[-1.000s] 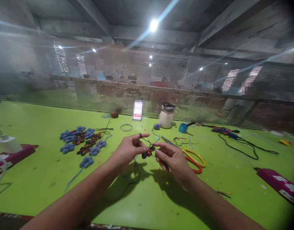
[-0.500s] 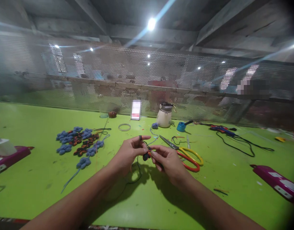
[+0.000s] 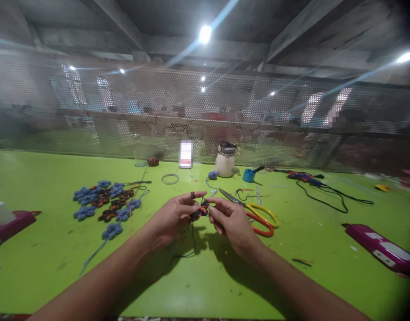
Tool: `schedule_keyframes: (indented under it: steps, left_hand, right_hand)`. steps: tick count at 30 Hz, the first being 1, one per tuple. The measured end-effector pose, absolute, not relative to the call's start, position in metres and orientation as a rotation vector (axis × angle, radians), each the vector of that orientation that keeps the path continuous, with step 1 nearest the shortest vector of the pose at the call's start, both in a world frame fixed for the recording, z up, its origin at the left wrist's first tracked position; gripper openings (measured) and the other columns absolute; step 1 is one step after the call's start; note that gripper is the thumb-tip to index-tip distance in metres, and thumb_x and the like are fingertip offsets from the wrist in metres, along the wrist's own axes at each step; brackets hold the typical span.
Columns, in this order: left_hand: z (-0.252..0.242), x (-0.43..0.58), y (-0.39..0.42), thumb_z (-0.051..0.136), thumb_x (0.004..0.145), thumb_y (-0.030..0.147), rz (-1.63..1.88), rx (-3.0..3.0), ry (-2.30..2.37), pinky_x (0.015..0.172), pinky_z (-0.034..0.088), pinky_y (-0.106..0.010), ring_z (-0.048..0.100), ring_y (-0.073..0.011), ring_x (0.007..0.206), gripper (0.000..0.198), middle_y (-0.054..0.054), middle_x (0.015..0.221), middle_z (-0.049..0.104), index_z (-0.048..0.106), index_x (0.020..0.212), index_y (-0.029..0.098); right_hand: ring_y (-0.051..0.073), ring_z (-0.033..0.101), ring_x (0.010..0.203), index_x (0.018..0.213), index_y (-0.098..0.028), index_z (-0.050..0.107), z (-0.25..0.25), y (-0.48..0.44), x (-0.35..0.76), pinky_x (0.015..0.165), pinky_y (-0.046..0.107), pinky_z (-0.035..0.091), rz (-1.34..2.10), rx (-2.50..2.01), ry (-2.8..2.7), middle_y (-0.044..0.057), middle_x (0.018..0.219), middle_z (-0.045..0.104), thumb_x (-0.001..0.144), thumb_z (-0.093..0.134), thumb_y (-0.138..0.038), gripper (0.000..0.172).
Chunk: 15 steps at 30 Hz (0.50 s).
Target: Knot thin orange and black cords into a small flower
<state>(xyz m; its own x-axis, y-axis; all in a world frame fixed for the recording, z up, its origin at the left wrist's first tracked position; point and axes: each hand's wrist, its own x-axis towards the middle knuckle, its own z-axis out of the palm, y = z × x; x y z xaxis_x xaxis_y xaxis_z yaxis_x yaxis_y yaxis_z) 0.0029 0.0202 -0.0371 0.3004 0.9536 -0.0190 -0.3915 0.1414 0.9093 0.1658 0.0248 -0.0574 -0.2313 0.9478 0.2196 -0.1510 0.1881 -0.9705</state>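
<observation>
My left hand [image 3: 173,216] pinches a small crocheted flower [image 3: 201,211] in dark and orange-red yarn between thumb and fingers. Dark yarn [image 3: 192,195] is wrapped round its raised index finger, and a loose strand [image 3: 193,243] hangs down to the table. Close against the flower's right side, my right hand [image 3: 233,220] is closed in a pinch on a thin tool that looks like a crochet hook, mostly hidden by the fingers. Scissors [image 3: 263,218] with red and yellow handles lie just beyond my right hand, blades partly apart.
Blue crocheted flowers [image 3: 84,212] and dark-orange ones [image 3: 113,208] lie at left on the green table [image 3: 191,290]. Farther back are a phone [image 3: 186,154], a jar [image 3: 225,161], a blue pot [image 3: 248,175] and a ring [image 3: 170,179]. Purple power strips [image 3: 380,247] flank both sides.
The flower has turned and shows more of its orange-red petals between my hands. My right fingers have shifted slightly at its edge. The whole view has moved a little.
</observation>
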Motion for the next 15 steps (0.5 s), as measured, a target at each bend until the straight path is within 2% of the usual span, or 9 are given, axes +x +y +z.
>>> schedule_keyframes:
  steps: [4, 7, 10, 15]
  left_hand:
    - [-0.036, 0.002, 0.02, 0.069, 0.065, 0.007, 1.107, 0.957, 0.75, 0.069, 0.039, -0.025, 0.056, -0.0121, 0.072, 0.035, -0.005, 0.079, 0.063, 0.069, 0.099, 0.013]
    - [-0.031, 0.002, 0.019, 0.071, 0.06, 0.004, 1.134, 0.965, 0.783, 0.069, 0.039, -0.026, 0.058, -0.0137, 0.073, 0.04, -0.006, 0.082, 0.066, 0.069, 0.1, 0.012]
    - [-0.027, 0.002, 0.017, 0.073, 0.057, 0.004, 1.194, 0.997, 0.786, 0.067, 0.039, -0.028, 0.058, -0.0142, 0.069, 0.042, -0.005, 0.076, 0.065, 0.069, 0.099, 0.011]
    - [-0.028, 0.002, 0.017, 0.075, 0.062, 0.015, 1.247, 1.097, 0.796, 0.065, 0.039, -0.03, 0.056, -0.0134, 0.062, 0.042, -0.001, 0.066, 0.061, 0.067, 0.103, 0.012]
  right_hand:
    - [0.004, 0.037, 0.036, 0.099, -0.016, 0.066, -0.059, 0.026, 0.166, 0.035, 0.017, 0.026, 1.272, -0.816, -1.412, -0.005, 0.053, 0.052, 0.076, 0.066, -0.032, 0.028]
    - [0.004, 0.037, 0.036, 0.1, -0.016, 0.066, -0.059, 0.026, 0.167, 0.035, 0.017, 0.026, 1.269, -0.804, -1.439, -0.005, 0.053, 0.052, 0.076, 0.066, -0.032, 0.028]
    - [0.004, 0.037, 0.036, 0.099, -0.016, 0.066, -0.057, 0.026, 0.167, 0.034, 0.018, 0.026, 1.265, -0.792, -1.46, -0.005, 0.053, 0.052, 0.076, 0.065, -0.033, 0.028]
    - [0.005, 0.037, 0.036, 0.099, -0.015, 0.066, -0.054, 0.025, 0.169, 0.034, 0.018, 0.027, 1.235, -0.78, -1.501, -0.005, 0.054, 0.051, 0.076, 0.065, -0.033, 0.029]
